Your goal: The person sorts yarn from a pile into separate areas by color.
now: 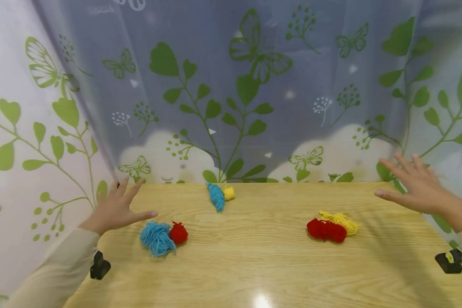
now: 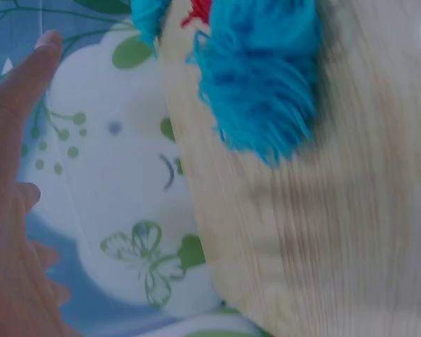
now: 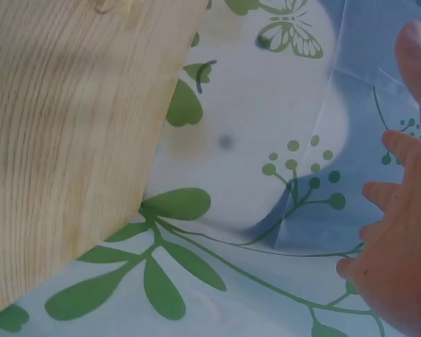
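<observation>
My left hand (image 1: 115, 208) is held with fingers spread near the table's left side, holding nothing. Closest to it is a loose blue yarn bundle (image 1: 156, 238), which touches a small red yarn ball (image 1: 179, 233). The same blue bundle (image 2: 259, 84) shows large in the left wrist view. Over the right edge of the table, my right hand (image 1: 417, 186) is also spread and holds nothing. To its left lies a red yarn skein (image 1: 326, 230), tied at its middle, against a loose yellow yarn bundle (image 1: 340, 221).
At the table's back edge a twisted blue yarn skein (image 1: 216, 197) lies beside a small yellow yarn roll (image 1: 228, 193). A curtain (image 1: 277, 107) printed with leaves and butterflies hangs behind the wooden table (image 1: 246, 265) and along both its sides.
</observation>
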{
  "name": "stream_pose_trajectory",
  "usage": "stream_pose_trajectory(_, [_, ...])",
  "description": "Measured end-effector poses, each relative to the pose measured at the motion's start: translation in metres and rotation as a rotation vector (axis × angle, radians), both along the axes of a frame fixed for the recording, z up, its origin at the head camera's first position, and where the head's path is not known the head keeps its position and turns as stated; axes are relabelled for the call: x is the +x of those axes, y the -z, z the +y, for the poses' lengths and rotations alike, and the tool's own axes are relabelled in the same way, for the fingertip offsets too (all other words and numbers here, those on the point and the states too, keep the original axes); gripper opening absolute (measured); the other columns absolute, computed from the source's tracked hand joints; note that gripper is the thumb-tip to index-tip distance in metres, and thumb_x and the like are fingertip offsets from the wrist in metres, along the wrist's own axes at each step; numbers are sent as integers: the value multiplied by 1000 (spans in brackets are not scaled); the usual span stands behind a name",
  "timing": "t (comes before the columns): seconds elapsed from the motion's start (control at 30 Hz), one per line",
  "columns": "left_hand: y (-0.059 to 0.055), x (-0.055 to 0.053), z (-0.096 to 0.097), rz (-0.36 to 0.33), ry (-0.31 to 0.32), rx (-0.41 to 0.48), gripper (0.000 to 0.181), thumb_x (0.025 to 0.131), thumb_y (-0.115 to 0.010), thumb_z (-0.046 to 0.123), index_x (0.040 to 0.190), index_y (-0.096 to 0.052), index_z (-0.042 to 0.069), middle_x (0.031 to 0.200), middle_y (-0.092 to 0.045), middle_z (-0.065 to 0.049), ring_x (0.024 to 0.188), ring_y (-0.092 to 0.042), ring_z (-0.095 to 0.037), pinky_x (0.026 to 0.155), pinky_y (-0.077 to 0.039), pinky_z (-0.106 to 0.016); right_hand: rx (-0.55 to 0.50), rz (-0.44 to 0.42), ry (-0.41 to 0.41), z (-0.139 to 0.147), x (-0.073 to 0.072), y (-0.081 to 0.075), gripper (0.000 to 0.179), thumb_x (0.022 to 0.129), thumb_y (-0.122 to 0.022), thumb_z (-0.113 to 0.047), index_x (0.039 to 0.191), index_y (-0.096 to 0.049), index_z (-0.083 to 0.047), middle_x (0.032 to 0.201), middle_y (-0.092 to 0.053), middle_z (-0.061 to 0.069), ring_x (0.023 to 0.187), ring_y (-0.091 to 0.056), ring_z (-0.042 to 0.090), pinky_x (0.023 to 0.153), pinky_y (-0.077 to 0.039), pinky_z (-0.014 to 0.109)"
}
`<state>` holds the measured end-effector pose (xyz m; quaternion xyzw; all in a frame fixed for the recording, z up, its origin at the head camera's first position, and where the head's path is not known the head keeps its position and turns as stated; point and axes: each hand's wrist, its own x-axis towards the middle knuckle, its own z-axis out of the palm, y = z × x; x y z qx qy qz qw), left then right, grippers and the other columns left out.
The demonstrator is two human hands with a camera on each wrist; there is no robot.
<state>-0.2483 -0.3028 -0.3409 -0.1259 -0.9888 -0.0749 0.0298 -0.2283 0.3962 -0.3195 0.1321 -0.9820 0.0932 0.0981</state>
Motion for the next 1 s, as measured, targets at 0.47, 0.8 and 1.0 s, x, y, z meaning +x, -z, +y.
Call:
stream_pose_trajectory(0.47, [17,-34,66,4,140,119,101,79,-65,65,153,-24,10,156,-12,-28,140,-9,-53,102,-8,-77,-109,-101,-51,-10,2,27,89,92,-62,-41,156,-7,-13,152,-4,37,133,13,62,91,-6,84])
stream_pose_trajectory(0.8, [30,-54,111,32,238,157,99,78,-71,58,152,-27,8,154,-18,-29,139,-14,-53,107,-18,-70,-208,-148,-78,-14,3,58,83,93,-62,-38,153,-16,-6,150,-9,40,134,9,63,95,-5,81])
stream_pose_trajectory(1.0, [43,-62,140,5,266,198,99,76,-76,52,151,-30,6,155,-18,-27,141,-15,-50,107,-24,-67,-288,-199,-90,-19,2,78,79,93,-62,-35,151,-20,-1,148,-10,42,132,8,65,93,-7,82])
